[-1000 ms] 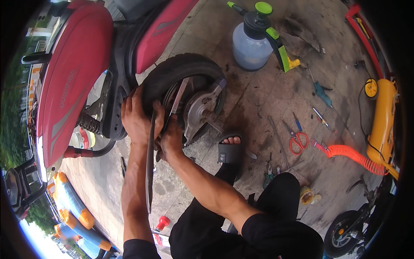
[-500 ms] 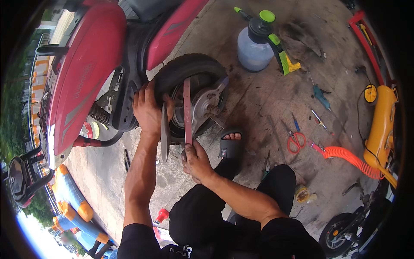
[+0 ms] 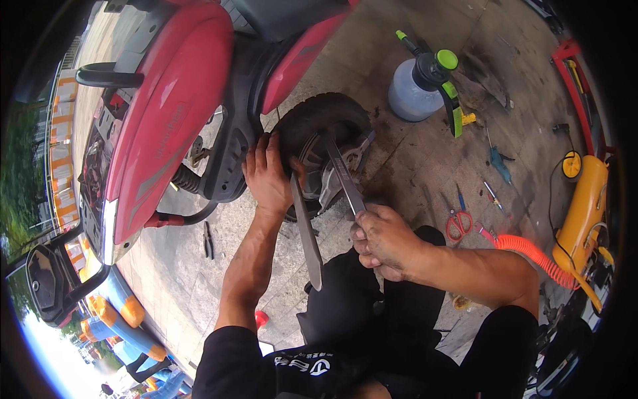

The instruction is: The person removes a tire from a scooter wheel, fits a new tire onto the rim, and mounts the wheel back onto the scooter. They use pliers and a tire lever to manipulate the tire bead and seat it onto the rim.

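The scooter's small wheel has a black tyre (image 3: 297, 125) round a dark rim. My left hand (image 3: 268, 176) is closed over the tyre's near left side, its thumb beside a grey tyre lever (image 3: 307, 233). That lever leans from the tyre with its broad free end toward my knees. In my right hand (image 3: 385, 241), a second flat metal tyre lever (image 3: 345, 178) is gripped by its near end. Its far end reaches the tyre's edge at the rim, and the tip is hidden there. A metal hub cover (image 3: 335, 179) shows partly behind this lever.
The red scooter (image 3: 176, 100) stands at the left. A pump sprayer (image 3: 415, 90) stands beyond the wheel. To the right lie red-handled scissors (image 3: 458, 226), a teal-handled tool (image 3: 499, 165), an orange coiled hose (image 3: 531, 249) and a yellow air tank (image 3: 585, 206). Pliers (image 3: 209, 239) lie on the left.
My right hand has pulled its lever back toward me and to the right, tilting it. The other lever's free end has swung toward me. The whole view has shifted.
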### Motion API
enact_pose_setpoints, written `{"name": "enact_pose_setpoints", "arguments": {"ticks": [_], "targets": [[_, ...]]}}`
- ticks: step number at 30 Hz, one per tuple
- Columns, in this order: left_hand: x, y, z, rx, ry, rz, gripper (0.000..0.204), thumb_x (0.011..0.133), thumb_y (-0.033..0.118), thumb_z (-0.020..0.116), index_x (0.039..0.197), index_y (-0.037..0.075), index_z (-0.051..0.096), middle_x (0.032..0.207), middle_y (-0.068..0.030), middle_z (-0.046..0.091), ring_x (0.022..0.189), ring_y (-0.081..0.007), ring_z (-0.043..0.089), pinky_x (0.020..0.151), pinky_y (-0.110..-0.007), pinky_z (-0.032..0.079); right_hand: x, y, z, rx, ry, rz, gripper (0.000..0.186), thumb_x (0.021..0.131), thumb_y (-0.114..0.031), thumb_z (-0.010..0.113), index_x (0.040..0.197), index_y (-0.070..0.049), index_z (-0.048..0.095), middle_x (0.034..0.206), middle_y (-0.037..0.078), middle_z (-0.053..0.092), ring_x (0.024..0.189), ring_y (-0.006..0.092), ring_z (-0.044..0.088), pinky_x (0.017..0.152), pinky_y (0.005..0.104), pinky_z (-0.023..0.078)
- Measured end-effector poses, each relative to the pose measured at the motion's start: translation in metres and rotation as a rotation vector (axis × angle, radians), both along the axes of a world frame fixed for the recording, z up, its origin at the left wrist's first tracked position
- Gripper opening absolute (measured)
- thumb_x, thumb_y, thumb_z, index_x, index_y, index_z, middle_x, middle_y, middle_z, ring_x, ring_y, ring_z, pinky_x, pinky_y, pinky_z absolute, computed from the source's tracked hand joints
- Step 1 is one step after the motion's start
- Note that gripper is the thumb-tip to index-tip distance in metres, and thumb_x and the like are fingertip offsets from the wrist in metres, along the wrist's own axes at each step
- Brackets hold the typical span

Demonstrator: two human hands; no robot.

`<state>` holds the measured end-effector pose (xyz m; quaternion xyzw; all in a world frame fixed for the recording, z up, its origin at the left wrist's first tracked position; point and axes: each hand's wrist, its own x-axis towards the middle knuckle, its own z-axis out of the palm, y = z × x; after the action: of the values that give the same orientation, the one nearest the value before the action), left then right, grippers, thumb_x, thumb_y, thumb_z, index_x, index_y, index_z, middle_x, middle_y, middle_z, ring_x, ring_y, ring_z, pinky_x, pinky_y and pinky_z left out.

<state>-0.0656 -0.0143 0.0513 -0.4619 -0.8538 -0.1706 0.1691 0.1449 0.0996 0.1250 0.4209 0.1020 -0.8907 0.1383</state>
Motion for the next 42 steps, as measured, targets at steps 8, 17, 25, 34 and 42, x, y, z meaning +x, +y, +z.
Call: {"name": "enact_pose_setpoints", "arguments": {"ticks": [8,17,25,34,42], "targets": [[0.002,-0.001,-0.002,0.005,-0.025,0.012,0.059,0.074,0.019,0.063,0.129,0.0,0.057,0.122,-0.022,0.062,0.109,-0.0415,0.059,0.096,-0.05,0.045,-0.022,0.076,0.058,0.469,0.022,0.479,0.028,0.102,-0.021,0.05,0.118,0.001,0.045,0.072,0.0,0.044,0.047,0.0064,0.039,0.037,0.0237,0.034],[0.01,0.002,0.005,-0.025,-0.087,0.013,0.056,0.075,0.018,0.063,0.13,0.006,0.06,0.129,-0.0184,0.059,0.119,-0.0404,0.053,0.101,-0.051,0.039,-0.08,0.149,0.086,1.86,0.318,1.462,0.034,0.086,-0.01,0.062,0.118,-0.002,0.068,0.095,0.021,0.07,0.099,0.0359,0.067,0.087,0.044,0.051],[0.056,0.002,-0.015,-0.139,-0.308,-0.543,0.043,0.07,0.016,0.071,0.113,0.008,0.067,0.111,-0.011,0.065,0.111,-0.0338,0.059,0.093,-0.044,0.046,-0.088,0.142,0.084,1.94,0.387,1.525,0.03,0.085,-0.011,0.063,0.113,-0.001,0.071,0.102,0.023,0.07,0.104,0.0387,0.065,0.092,0.0442,0.05],[0.164,0.018,-0.089,-0.354,-0.911,-0.544,0.028,0.077,0.015,0.069,0.104,0.007,0.064,0.099,-0.0157,0.066,0.086,-0.0414,0.066,0.076,-0.05,0.054,-0.074,0.137,0.074,2.087,0.347,1.464,0.03,0.088,-0.012,0.061,0.115,-0.003,0.071,0.104,0.023,0.071,0.104,0.0362,0.067,0.094,0.0432,0.052],[0.262,0.063,-0.205,-0.647,-1.182,-0.602,0.03,0.078,0.014,0.067,0.103,-0.001,0.063,0.096,-0.0236,0.068,0.095,-0.0422,0.066,0.083,-0.051,0.053,-0.061,0.138,0.06,2.099,0.257,1.407,0.03,0.088,-0.007,0.063,0.118,-0.003,0.067,0.099,0.018,0.067,0.086,0.0304,0.067,0.086,0.0384,0.053]]}}
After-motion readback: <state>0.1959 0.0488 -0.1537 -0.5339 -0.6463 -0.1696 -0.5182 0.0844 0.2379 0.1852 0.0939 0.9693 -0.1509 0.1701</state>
